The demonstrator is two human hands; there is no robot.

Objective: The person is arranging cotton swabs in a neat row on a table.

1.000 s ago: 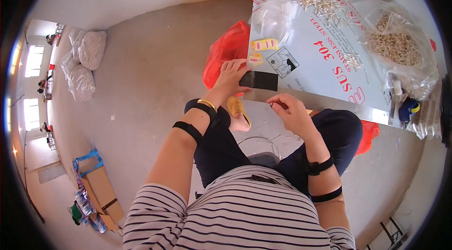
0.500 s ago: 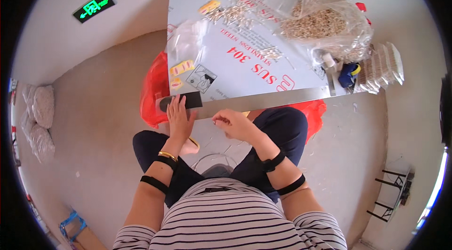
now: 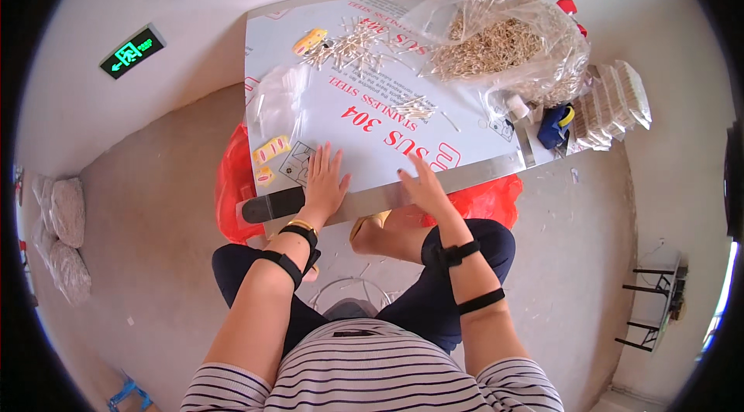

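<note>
My left hand (image 3: 326, 182) lies on the near left of the sheet-covered table (image 3: 372, 152) with its fingers stretched out, holding nothing. Beside its wrist is a flat black strip (image 3: 273, 204) at the table's edge. My right hand (image 3: 425, 186) is over the near edge, fingers apart and nothing in them. A small heap of cotton swabs (image 3: 415, 108) lies beyond it, and a larger loose pile (image 3: 358, 48) is farther back. To the left of the piles are clear plastic bags (image 3: 279, 98) and yellow printed labels (image 3: 271, 150).
A large clear bag (image 3: 496, 48) of swabs sits at the back right. Beside it are a blue tape dispenser (image 3: 553, 127) and packed swab bundles (image 3: 616, 106). Red plastic bags (image 3: 235, 179) hang below the table. Filled sacks (image 3: 67, 214) stand on the floor at left.
Both hands have moved forward over the table. My right hand has gone from curled to spread fingers, and my left has left the black strip. The view has shifted.
</note>
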